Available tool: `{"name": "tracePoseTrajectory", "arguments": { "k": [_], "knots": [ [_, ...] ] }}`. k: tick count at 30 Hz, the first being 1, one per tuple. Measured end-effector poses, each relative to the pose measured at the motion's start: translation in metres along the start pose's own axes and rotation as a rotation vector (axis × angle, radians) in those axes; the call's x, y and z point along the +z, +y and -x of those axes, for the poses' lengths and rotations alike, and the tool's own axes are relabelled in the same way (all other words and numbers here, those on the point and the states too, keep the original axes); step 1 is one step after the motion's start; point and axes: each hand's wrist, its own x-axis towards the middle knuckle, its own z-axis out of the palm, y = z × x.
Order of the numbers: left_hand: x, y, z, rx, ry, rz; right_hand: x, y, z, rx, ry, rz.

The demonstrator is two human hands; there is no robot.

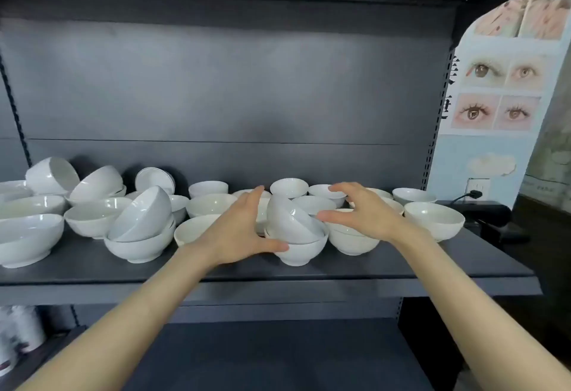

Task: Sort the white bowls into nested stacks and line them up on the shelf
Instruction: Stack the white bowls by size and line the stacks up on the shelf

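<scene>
Head view, and you're right at the dark shelf [401, 267] with both arms stretched in. Your left hand [244, 230] is spread wide, thumb low against the side of the front bowl [298, 251], fingers up behind it. It looks to be touching or just about to, not yet closed around anything. Your right hand [361, 209] hovers open too, thumb and fingers apart in a loose claw beside the tilted bowl [290, 217] that lies on its side inside the front bowl. Whether that thumb is touching it, I can't tell. Nothing is actually lifted by either hand.

As for progress, it looks like you're near the start. White bowls are scattered the whole length of the shelf, most of them single and upright. Over on the left, another tipped bowl [142, 214] leans crookedly in its lower bowl [139, 245], and two more at the back left, the far-left bowl [52, 174] and its neighbour [99, 182], rest on their sides on top of others. A large shallow bowl [27, 239] sits at the left edge. No neat nested stack shows anywhere and no tidy row either. So straightening this tilted one into a proper nest seems to be the step in hand, with nearly all the sorting and lining up left to do.
</scene>
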Motion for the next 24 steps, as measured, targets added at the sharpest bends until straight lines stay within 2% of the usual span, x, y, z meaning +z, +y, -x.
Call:
{"name": "tracePoseTrajectory", "arguments": {
  "k": [5, 10, 14, 24],
  "knots": [
    [0.031, -0.01, 0.008, -0.058, 0.053, 0.135, 0.018, 0.004, -0.008, 0.073, -0.05, -0.178],
    [0.046, -0.019, -0.001, -0.093, 0.008, 0.2, 0.029, 0.004, -0.018, 0.081, -0.158, -0.272],
    [0.053, -0.02, -0.005, -0.11, -0.012, 0.276, 0.035, 0.003, -0.024, 0.083, -0.245, -0.29],
    [0.071, -0.029, -0.01, -0.205, -0.05, 0.592, 0.039, 0.004, -0.034, 0.103, -0.334, -0.339]
  ]
}}
